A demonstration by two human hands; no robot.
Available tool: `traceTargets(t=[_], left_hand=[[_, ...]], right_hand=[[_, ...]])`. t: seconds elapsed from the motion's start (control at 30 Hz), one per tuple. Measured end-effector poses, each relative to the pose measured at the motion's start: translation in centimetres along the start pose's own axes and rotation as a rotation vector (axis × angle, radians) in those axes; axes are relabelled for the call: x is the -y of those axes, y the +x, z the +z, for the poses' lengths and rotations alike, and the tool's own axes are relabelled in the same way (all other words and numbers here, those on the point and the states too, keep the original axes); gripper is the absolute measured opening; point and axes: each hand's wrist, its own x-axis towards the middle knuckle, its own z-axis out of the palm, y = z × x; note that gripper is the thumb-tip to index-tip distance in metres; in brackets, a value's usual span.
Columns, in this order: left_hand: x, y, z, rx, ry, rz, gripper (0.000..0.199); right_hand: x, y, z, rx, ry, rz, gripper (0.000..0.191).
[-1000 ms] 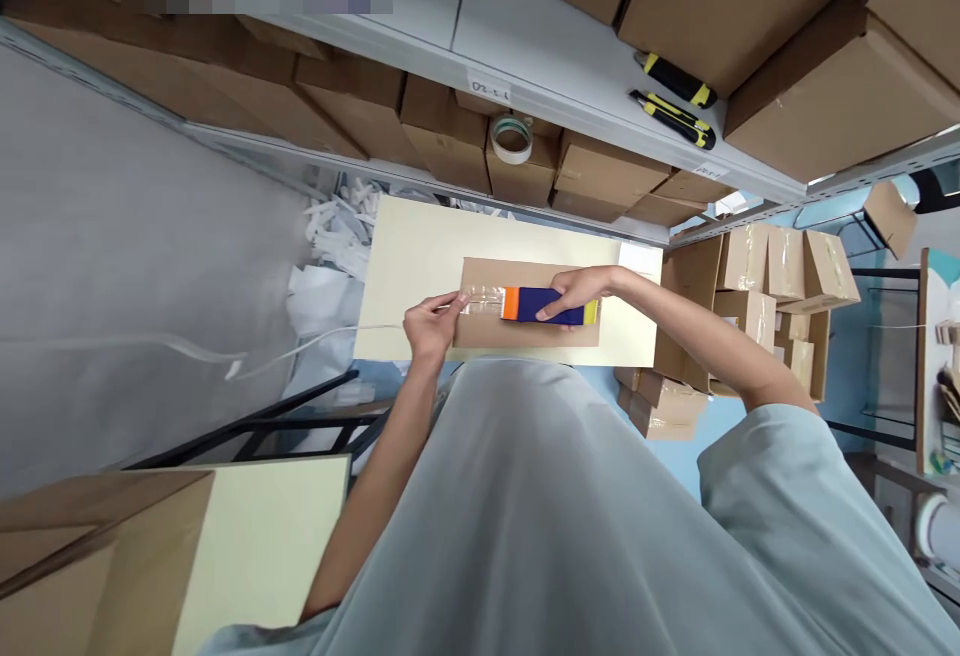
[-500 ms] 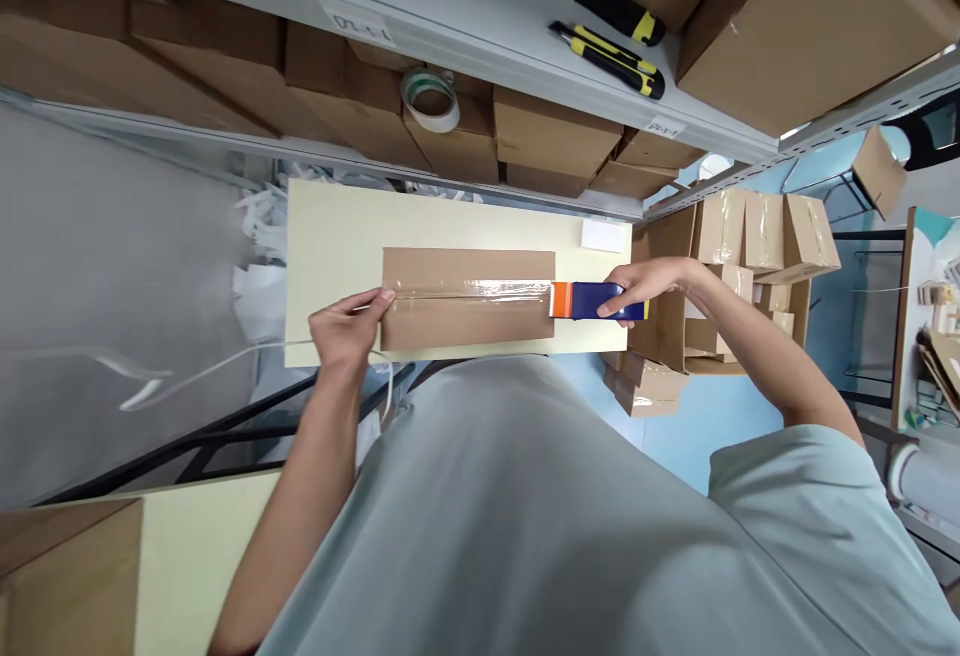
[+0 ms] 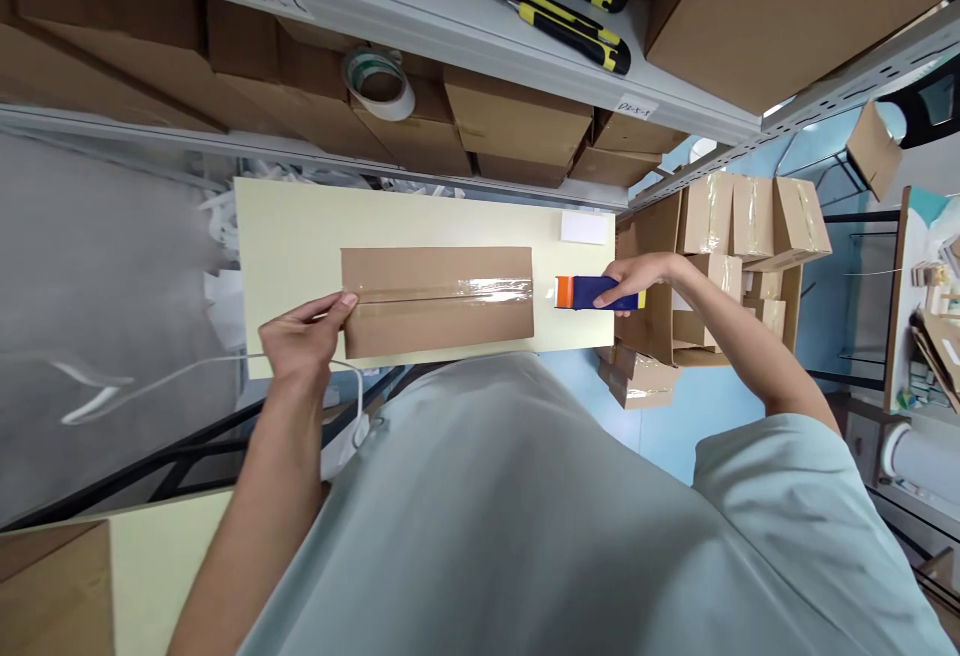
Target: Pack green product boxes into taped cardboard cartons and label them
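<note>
A long brown cardboard box (image 3: 439, 326) lies on the cream tabletop (image 3: 300, 221), with shiny clear tape (image 3: 495, 288) along its middle seam. At the box's left end, my left hand (image 3: 304, 334) is closed, thumb and fingers pinching the edge where the tape begins. Right of the box, my right hand (image 3: 637, 281) is wrapped round a blue and orange tape dispenser (image 3: 583, 292). A gap separates the dispenser from the box's right edge; whether tape still spans it is hard to make out.
Above the table runs a grey shelf (image 3: 420, 16) bearing utility knives (image 3: 562, 28). A tape roll (image 3: 379, 84) sits among cartons beneath it. To the right, a large open carton (image 3: 649, 321) holds several taped boxes (image 3: 709, 214). A white cable (image 3: 187, 366) crosses at left.
The dispenser in my right hand has come away from the box's right edge, leaving a gap. My left hand stays at the box's left end. The whole view has shifted slightly.
</note>
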Motion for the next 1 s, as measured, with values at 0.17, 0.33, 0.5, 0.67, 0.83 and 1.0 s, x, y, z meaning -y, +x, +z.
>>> traceTargets(t=[0.17,0.33,0.5,0.67,0.83,1.0], left_hand=[[0.0,0.2,0.1,0.007,0.03,-0.023,0.015],[0.4,0.6,-0.1,0.021,0.081,-0.001,0.019],[0.7,0.9,-0.1,0.015,0.1,0.041,0.027],[1.0,1.1,-0.2,0.063,0.128,0.103,0.028],[0.6,0.8,-0.1,0.049,0.403,0.307,0.06],[-2.7,-2.5,2.4,0.117,0.425,0.814,0.054]], right_hand=[[-0.2,3.1,0.8,-0.132,-0.12,0.129,0.064],[1.0,3.6,2.3,-0.234,-0.268,0.191,0.053],[2.3,6.1,4.9,-0.387,-0.524,0.316,0.034],[1.6,9.1,7.8,-0.631,-0.556,0.496,0.035],[1.3,7.3,9.4,-0.715,-0.524,0.446,0.035],[5.4,3.0,8.9,-0.987,-0.532,0.354,0.047]])
